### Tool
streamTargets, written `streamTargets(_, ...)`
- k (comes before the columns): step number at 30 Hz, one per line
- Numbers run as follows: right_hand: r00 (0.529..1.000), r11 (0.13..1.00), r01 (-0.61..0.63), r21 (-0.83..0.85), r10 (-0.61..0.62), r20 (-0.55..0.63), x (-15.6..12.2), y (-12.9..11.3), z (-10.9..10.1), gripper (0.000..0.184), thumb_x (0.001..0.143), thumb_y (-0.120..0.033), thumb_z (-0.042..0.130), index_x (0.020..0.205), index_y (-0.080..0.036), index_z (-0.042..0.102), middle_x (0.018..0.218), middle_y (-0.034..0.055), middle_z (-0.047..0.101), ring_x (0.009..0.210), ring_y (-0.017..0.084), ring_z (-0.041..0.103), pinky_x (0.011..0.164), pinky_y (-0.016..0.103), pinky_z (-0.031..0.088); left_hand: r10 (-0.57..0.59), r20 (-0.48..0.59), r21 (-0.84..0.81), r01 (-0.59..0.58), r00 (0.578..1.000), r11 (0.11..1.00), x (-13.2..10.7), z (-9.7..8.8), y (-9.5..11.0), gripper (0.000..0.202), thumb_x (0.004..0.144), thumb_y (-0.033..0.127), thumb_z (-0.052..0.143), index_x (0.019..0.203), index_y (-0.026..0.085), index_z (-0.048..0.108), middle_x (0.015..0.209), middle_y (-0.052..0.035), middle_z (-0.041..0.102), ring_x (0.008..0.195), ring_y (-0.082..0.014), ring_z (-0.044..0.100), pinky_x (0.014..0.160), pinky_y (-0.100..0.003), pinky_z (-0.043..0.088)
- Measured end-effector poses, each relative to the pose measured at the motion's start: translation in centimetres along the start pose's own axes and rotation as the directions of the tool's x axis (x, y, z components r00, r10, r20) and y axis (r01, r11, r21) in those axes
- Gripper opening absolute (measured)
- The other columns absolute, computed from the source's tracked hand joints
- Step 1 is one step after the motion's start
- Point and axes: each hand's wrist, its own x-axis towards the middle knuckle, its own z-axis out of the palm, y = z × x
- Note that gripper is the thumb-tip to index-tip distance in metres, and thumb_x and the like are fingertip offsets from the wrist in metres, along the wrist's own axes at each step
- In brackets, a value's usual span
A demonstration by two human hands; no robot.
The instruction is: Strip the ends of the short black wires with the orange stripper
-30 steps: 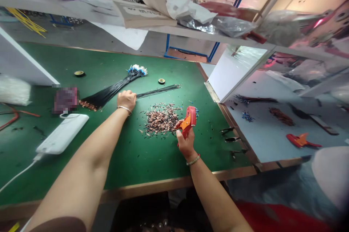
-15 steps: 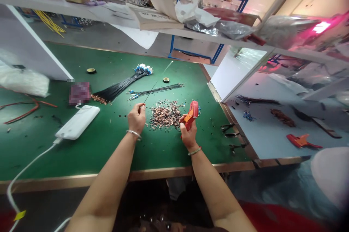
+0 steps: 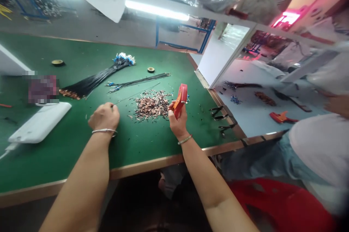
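My left hand (image 3: 105, 118) is closed, its fingertips pinching the end of a thin black wire (image 3: 131, 96) that stretches away to the right over the green table. In my right hand (image 3: 178, 122) is a red and orange wire stripper (image 3: 182, 96), held upright with the fingers wrapped round its handles. Between the hands lies a heap of copper-coloured and black clippings (image 3: 152, 105). Behind it rests a small group of black wires (image 3: 141, 80) with blue ends. Further left, a thick bundle of black wires (image 3: 92, 78) has copper-coloured ends nearest me and blue-white ends at the back.
A white power strip (image 3: 40, 122) and a blurred-out purple object lie at the left. Two tape rolls (image 3: 151, 69) (image 3: 58, 62) sit behind. Black-handled tools (image 3: 223, 117) lie by the right table edge. A co-worker (image 3: 321, 145) sits at the adjoining table, near another stripper (image 3: 282, 117).
The view has turned to the right. My left hand has moved left, away from my right hand, with the wire in its fingers. My right hand keeps hold of the wire stripper.
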Motion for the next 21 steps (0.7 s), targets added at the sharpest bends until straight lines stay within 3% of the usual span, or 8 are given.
streamTargets(2, 0.999, 0.999, 0.035, -0.030, -0.035, -0.004, 0.0, -0.1, 0.1, 0.031, 0.081, -0.021, 0.059, 0.111, -0.022, 0.055, 0.092, 0.0025, 0.060, 0.082, 0.016, 0.058, 0.081, 0.033, 0.050, -0.002, 0.019, 0.087, 0.000, 1.000, 0.996, -0.3, -0.6, 0.2, 0.051, 0.090, 0.054, 0.034, 0.102, 0.021, 0.071, 0.107, -0.0195, 0.068, 0.090, -0.0395, 0.063, 0.074, -0.055, 0.048)
streamTargets(5, 0.998, 0.993, 0.068, -0.096, -0.069, 0.002, 0.1, -0.1, 0.1, 0.030, 0.081, -0.020, 0.058, 0.111, -0.022, 0.054, 0.091, 0.0013, 0.060, 0.076, 0.015, 0.057, 0.077, 0.032, 0.049, 0.122, 0.057, 0.217, -0.132, 0.991, 0.967, -0.6, -1.4, 0.5, 0.059, 0.093, 0.052, 0.024, 0.089, 0.018, 0.071, 0.099, -0.0211, 0.068, 0.085, -0.0382, 0.064, 0.071, -0.052, 0.047)
streamTargets(8, 0.996, 0.985, 0.084, -0.151, -0.085, 0.006, 0.3, -0.1, 0.0, 0.029, 0.081, -0.020, 0.058, 0.109, -0.022, 0.054, 0.091, 0.0007, 0.061, 0.076, 0.015, 0.056, 0.076, 0.031, 0.048, 0.333, 0.126, 0.411, -0.355, 0.934, 0.840, -0.6, -1.9, 0.1, 0.054, 0.092, 0.050, 0.027, 0.085, 0.015, 0.067, 0.090, -0.0209, 0.069, 0.089, -0.0379, 0.063, 0.076, -0.050, 0.045)
streamTargets(10, 0.997, 0.984, 0.080, -0.160, -0.080, 0.007, 0.4, 0.0, 0.0, 0.028, 0.080, -0.020, 0.058, 0.109, -0.022, 0.054, 0.090, 0.0002, 0.060, 0.074, 0.015, 0.055, 0.075, 0.030, 0.047, 0.381, 0.212, 0.486, -0.436, 0.900, 0.758, -0.4, -2.2, -0.7, 0.043, 0.089, 0.045, 0.034, 0.085, 0.016, 0.065, 0.087, -0.0199, 0.069, 0.094, -0.0380, 0.062, 0.083, -0.051, 0.043)
streamTargets(12, 0.997, 0.984, 0.071, -0.160, -0.072, 0.004, 0.4, 0.0, 0.1, 0.028, 0.080, -0.020, 0.057, 0.108, -0.022, 0.054, 0.089, -0.0004, 0.060, 0.071, 0.014, 0.054, 0.072, 0.029, 0.047, 0.358, 0.273, 0.495, -0.450, 0.893, 0.743, -0.2, -2.4, -1.7, 0.033, 0.088, 0.030, 0.034, 0.085, 0.017, 0.064, 0.084, -0.0190, 0.069, 0.092, -0.0358, 0.064, 0.082, -0.049, 0.043)
streamTargets(15, 0.997, 0.979, 0.076, -0.188, -0.077, 0.005, 0.4, -0.2, 0.1, 0.024, 0.079, -0.020, 0.058, 0.103, -0.022, 0.054, 0.085, -0.0019, 0.059, 0.066, 0.013, 0.051, 0.069, 0.028, 0.046, 0.254, 0.334, 0.493, -0.397, 0.908, 0.774, 0.2, -2.5, -3.0, 0.039, 0.086, 0.019, 0.026, 0.091, 0.021, 0.065, 0.079, -0.0175, 0.071, 0.073, -0.0331, 0.067, 0.066, -0.043, 0.046)
streamTargets(18, 0.996, 0.969, 0.094, -0.227, -0.093, 0.015, 0.3, -0.3, 0.2, 0.023, 0.078, -0.020, 0.058, 0.101, -0.023, 0.053, 0.082, -0.0025, 0.059, 0.065, 0.013, 0.051, 0.071, 0.030, 0.046, 0.163, 0.353, 0.493, -0.331, 0.921, 0.805, 0.6, -2.4, -3.8, 0.045, 0.090, 0.025, 0.021, 0.103, 0.026, 0.064, 0.081, -0.0153, 0.073, 0.066, -0.0327, 0.068, 0.058, -0.038, 0.046)
streamTargets(21, 0.994, 0.964, 0.107, -0.243, -0.105, 0.023, 0.3, -0.3, 0.3, 0.027, 0.078, -0.020, 0.058, 0.105, -0.023, 0.053, 0.083, -0.0014, 0.062, 0.068, 0.015, 0.054, 0.073, 0.031, 0.047, 0.118, 0.336, 0.503, -0.284, 0.935, 0.816, 1.0, -2.5, -4.5, 0.051, 0.093, 0.035, 0.016, 0.118, 0.029, 0.060, 0.088, -0.0148, 0.074, 0.070, -0.0330, 0.069, 0.059, -0.038, 0.047)
